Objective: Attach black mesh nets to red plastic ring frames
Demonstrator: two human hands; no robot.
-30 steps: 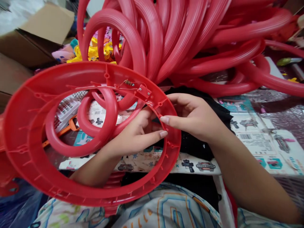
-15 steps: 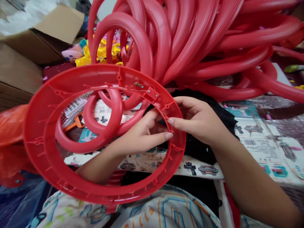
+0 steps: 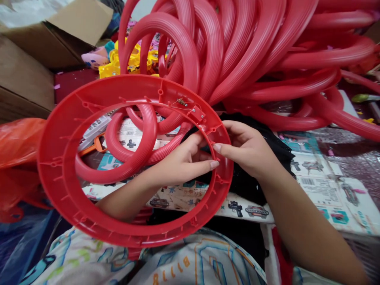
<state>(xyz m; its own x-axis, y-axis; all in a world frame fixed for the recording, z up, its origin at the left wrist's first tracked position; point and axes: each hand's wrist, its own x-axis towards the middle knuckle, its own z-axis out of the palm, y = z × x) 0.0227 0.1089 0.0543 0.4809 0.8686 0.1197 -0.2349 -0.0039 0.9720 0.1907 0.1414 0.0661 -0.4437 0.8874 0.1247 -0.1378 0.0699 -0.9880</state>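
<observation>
Head view: both hands pinch the right side of a large red ring shell (image 3: 59,158) held above the lap.

The shell looks like thin moulded plastic: light, stiff yet springy, with ribs and small pegs inside; its narrow inner rim seems the surest hold. The left hand (image 3: 181,164) reaches up through the opening, the right hand (image 3: 247,148) comes from outside, and their fingers close on that rim just below a small fitted part with wires (image 3: 194,113). Both wrists bend inward. Behind lies a pile of red hoops (image 3: 252,51); printed cards (image 3: 326,186) cover the tabletop, a cardboard box (image 3: 32,59) stands left.
</observation>
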